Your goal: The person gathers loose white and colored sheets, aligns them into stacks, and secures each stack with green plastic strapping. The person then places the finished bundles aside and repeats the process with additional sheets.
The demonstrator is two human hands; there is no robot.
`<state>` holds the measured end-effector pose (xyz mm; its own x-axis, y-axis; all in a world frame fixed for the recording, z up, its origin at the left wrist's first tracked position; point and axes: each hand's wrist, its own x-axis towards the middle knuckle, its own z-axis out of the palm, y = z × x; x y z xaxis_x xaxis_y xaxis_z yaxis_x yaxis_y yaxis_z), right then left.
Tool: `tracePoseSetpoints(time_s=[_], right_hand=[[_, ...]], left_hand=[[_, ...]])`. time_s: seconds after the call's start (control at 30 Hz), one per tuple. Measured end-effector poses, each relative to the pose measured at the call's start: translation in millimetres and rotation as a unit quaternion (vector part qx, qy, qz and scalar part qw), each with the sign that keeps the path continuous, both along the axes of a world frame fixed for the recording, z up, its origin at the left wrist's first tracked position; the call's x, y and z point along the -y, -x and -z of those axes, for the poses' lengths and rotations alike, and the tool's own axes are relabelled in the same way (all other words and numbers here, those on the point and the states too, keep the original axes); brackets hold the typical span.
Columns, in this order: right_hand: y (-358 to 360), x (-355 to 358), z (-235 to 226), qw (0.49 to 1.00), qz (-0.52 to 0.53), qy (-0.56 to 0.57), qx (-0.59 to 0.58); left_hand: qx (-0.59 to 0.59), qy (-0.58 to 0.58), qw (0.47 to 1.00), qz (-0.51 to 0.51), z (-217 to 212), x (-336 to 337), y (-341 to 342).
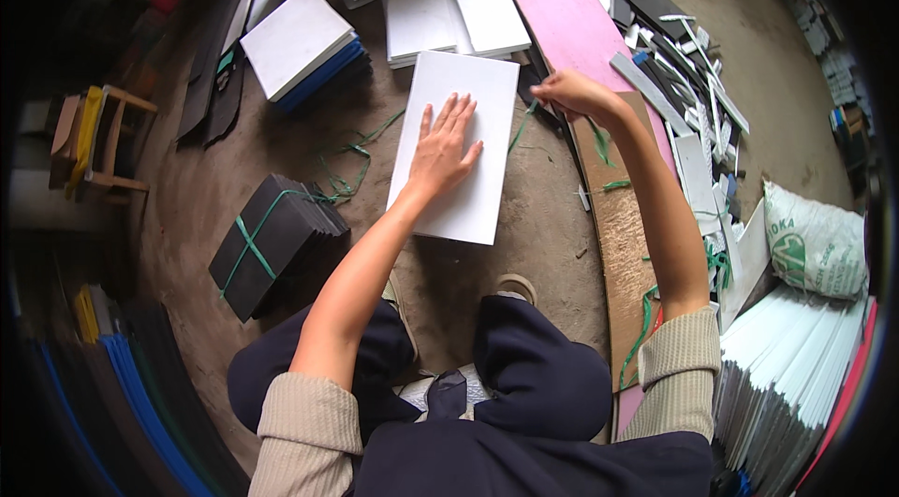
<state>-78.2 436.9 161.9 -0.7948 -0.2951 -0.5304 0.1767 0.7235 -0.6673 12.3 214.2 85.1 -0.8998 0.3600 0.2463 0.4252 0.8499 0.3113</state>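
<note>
One left hand [444, 155], palm down, fingers [449, 113] straight and slightly spread, thumb out; nothing gripped, flat pressing contact only; directly beneath these fingers, one white stack [464, 211] of oblong sheets on the floor [552, 254], sheets too tight to count.

One right hand [573, 95], just off the stack's right edge; its fingers are curled and pinched closed on one strand of green twine [522, 127], which runs down to that edge; exact fingertip contact small and slightly blurred.

Left of the left fingers, one loose twine tangle [361, 149] on the floor; whether it joins the held strand, cannot tell; nearer the body and left of the same fingers, one black bundle [265, 240], tilted in view, bound by crossing green twine.

Beyond the left fingers, two low white stacks, one left [421, 18], one right [489, 12], side by side; beyond and to their left, one white-topped stack [298, 40] with blue layers below.

Beyond the right fingers, one pink board [562, 15]; well to their right, one scrap heap [698, 95], pieces too jumbled to count, and one white sack [815, 244], nearer the body.
</note>
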Motion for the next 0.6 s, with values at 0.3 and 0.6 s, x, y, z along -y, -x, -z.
tracePoseSetpoints(time_s=[0.3,0.6], right_hand=[[-61.4,187.7,84.2,0.843,-0.007,-0.181,-0.507],[-67.1,193.6,76.8,0.840,-0.003,-0.182,-0.511]], left_hand=[[0.024,-0.816,0.569,-0.098,12.8,40.9,13.7],[-0.028,-0.230,0.913,-0.335,146.5,165.6,54.7]])
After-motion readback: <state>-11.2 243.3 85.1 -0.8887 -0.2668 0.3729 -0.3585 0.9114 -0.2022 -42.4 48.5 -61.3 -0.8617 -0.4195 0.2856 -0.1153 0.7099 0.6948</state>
